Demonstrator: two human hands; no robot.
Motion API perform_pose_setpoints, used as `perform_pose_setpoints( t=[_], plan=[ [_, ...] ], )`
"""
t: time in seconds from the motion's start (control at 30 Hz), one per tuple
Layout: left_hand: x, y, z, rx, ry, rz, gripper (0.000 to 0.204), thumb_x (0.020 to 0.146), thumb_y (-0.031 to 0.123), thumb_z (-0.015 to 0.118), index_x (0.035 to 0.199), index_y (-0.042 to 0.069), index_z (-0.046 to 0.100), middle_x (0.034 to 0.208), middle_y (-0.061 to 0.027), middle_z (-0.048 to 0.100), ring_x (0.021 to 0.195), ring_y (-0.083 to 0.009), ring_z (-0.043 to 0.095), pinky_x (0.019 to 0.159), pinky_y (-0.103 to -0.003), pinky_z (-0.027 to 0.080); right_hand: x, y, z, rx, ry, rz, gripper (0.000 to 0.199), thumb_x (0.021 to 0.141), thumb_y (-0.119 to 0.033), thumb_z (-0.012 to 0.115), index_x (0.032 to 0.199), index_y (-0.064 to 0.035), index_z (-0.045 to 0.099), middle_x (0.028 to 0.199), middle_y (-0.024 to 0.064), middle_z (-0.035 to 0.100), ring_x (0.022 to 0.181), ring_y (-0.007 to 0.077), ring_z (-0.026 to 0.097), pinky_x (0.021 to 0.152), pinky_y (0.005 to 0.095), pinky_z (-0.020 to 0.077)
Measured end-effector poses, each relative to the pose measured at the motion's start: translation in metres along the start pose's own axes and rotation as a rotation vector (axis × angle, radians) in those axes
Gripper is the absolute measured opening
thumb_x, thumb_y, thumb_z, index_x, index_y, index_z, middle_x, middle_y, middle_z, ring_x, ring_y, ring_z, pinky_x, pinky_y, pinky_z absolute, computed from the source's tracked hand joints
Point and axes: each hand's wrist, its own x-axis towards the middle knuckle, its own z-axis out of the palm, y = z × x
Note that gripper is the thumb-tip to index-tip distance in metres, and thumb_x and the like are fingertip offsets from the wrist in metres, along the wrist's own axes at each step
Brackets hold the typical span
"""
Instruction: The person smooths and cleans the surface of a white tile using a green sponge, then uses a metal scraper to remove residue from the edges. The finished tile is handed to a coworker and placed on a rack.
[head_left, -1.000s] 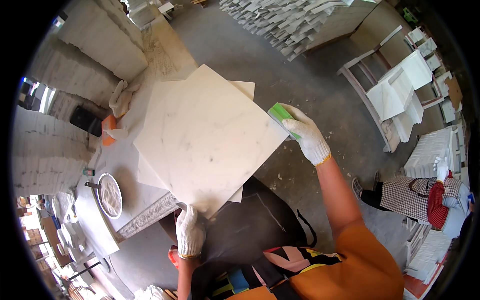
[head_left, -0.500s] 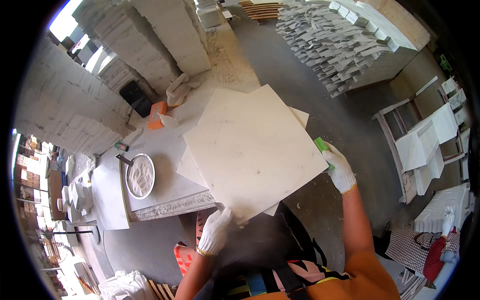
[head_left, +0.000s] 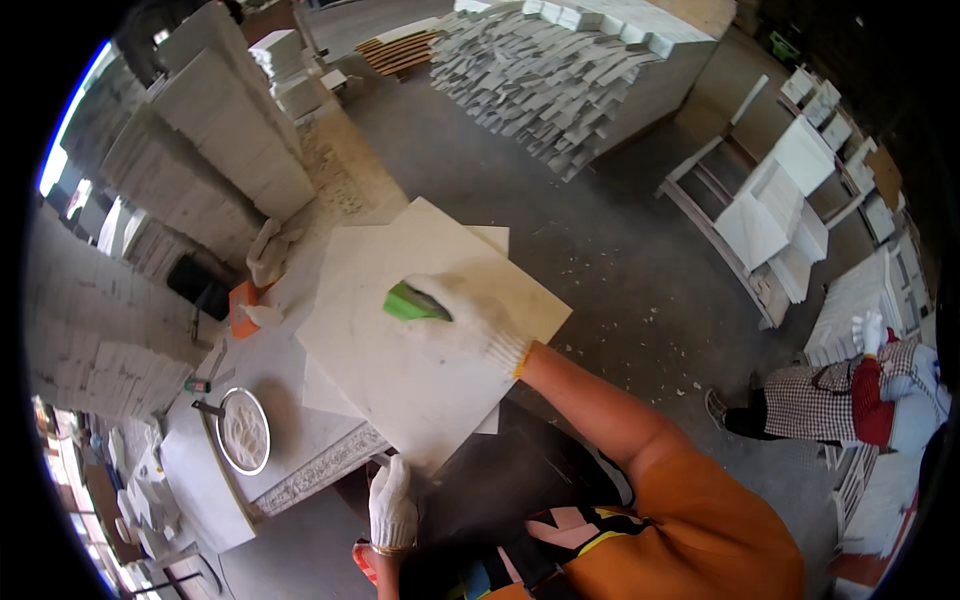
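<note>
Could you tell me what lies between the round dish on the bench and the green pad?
In the head view, between the dish and the green pad lie bare bench top and the white slab.

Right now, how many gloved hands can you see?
3: the right hand on the tile, the left hand at its near corner, another person's hand far right. Others may be hidden.

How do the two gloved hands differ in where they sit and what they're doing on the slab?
The right hand lies on top of the white stone slab, pressing a green block; the left hand is at the slab's near corner, holding no tool. The right reaches far forward; the left stays close in. Both wear white gloves.
</note>
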Motion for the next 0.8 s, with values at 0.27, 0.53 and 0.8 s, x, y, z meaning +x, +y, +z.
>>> perform_pose_setpoints(
  t=[0.27,0.53,0.8],
  plan=[
    [-0.014,-0.016,-0.025,-0.033,0.106,0.041,0.061,0.092,0.054,0.067,0.110,-0.005,0.063,0.102,-0.0178,0.066,0.093,-0.0274,0.065,0.078,-0.039,0.054,-0.028,-0.019,0.021,-0.396,0.175,-0.192,0.055,0.085,-0.040,0.072,0.129,-0.0113,0.056,0.124,0.0155,0.055,0.116,0.0373,0.054,0.094,0.0499,0.0469],
    [-0.007,0.008,-0.045,0.165,0.117,0.170,0.057,0.097,0.053,0.060,0.104,-0.003,0.066,0.091,-0.0155,0.067,0.082,-0.0233,0.062,0.078,-0.039,0.051,-0.072,0.049,-0.088,-0.686,0.201,0.183,0.036,0.094,-0.042,0.058,0.115,-0.0145,0.066,0.112,0.0089,0.067,0.118,0.0303,0.057,0.098,0.0457,0.0440],
    [0.001,0.033,-0.004,0.372,0.246,0.348,0.055,0.105,0.047,0.044,0.103,-0.003,0.068,0.088,-0.0130,0.069,0.079,-0.0197,0.063,0.076,-0.032,0.049,-0.087,0.086,-0.099,0.235,0.352,0.282,0.052,0.101,-0.049,0.049,0.119,-0.0042,0.069,0.116,0.0137,0.072,0.111,0.0284,0.067,0.097,0.0397,0.0496]
  ],
)
